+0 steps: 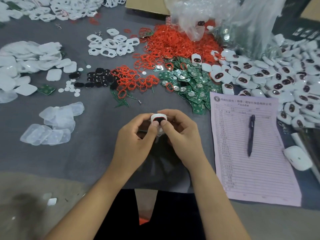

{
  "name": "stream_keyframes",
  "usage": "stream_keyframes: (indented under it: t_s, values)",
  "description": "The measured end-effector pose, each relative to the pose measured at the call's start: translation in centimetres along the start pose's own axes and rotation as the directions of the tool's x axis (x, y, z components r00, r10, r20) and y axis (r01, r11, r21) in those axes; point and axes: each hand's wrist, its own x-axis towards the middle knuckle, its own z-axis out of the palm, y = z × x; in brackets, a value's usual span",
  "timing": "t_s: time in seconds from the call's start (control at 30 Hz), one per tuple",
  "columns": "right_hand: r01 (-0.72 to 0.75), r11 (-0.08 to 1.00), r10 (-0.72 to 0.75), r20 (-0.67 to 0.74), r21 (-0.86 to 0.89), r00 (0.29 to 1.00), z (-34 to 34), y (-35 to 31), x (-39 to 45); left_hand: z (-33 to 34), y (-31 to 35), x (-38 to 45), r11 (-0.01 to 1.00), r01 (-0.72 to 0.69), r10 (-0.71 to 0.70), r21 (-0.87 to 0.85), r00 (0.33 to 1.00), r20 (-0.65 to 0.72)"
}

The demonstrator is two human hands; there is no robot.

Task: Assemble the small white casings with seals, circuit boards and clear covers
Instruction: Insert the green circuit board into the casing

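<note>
Spread across a grey table (97,153): at the far right, a wide heap of finished white casings (285,78) with dark oval windows; far centre, a mound of red seal rings (174,42) under a crumpled clear plastic bag (216,16); at the left edge, stacked clear covers (26,63), with a smaller pile of clear covers (55,123) nearer in. Right of centre, a pink printed form (251,153) with a dark pen (251,135) lying on it, a white computer mouse (297,157) just beside its right edge. Between seals and form, a pile of green circuit boards (190,84); left of that, a cluster of black button pads (98,78) touching more red rings; farther back, empty white casing frames (110,44).

Held up near centre, above the table: one small white casing (158,119) with a red seal and a black pad showing in its face. Pinched from the left by the left hand (133,144), fingers curled, thumb pressing on its front. Gripped from the right by the right hand (180,134), thumb likewise on the front, fingers wrapped behind.
</note>
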Motion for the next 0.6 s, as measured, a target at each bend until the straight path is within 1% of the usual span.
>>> stream_keyframes:
  t_s: [0.13, 0.33, 0.6]
  values:
    - [0.015, 1.0, -0.015, 0.019, -0.003, 1.0, -0.18, -0.03, 0.03, 0.0, 0.09, 0.04, 1.0, -0.001, 0.001, 0.001, 1.0, 0.002]
    - [0.001, 1.0, 0.0, 0.046, -0.03, 0.999, -0.11, 0.17, -0.14, -0.11, 0.11, 0.09, 1.0, 0.013, -0.013, -0.01, 1.0, 0.007]
    - [0.021, 0.998, -0.018, 0.056, -0.053, 0.998, -0.09, 0.06, -0.21, -0.25, -0.23, 0.12, 0.999, 0.032, -0.032, -0.017, 0.999, 0.013]
